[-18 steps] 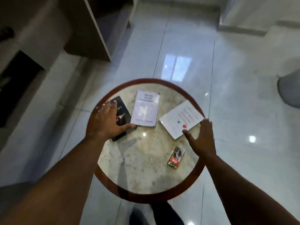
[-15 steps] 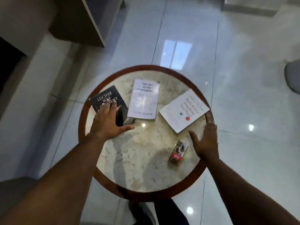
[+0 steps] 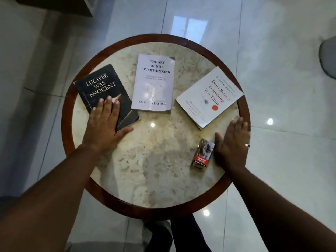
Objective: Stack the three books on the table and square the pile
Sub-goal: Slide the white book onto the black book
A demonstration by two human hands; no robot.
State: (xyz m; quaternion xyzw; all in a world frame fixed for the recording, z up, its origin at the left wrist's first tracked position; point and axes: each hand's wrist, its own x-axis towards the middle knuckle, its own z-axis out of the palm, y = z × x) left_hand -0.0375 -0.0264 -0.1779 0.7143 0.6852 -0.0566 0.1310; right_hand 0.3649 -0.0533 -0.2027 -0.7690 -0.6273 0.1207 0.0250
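Marble table (image 3: 154, 179) bare centrally; left hand (image 3: 105, 124) flat on black book (image 3: 101, 88), right hand (image 3: 233, 142) open at rim.

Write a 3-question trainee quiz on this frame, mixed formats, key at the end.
1. True or false: the three books already lie in one pile on the round marble table with the wooden rim.
2. Which book lies under the left hand? A) the black book titled Lucifer Was Innocent B) the pale lilac book titled The Art of Not Overthinking C) the white book with red lettering
3. Fill in: the small gold and red packet lies just beside the ____ hand.

Key: 1 false, they lie apart in a row. 2 A. 3 right, which lies flat and holds nothing.
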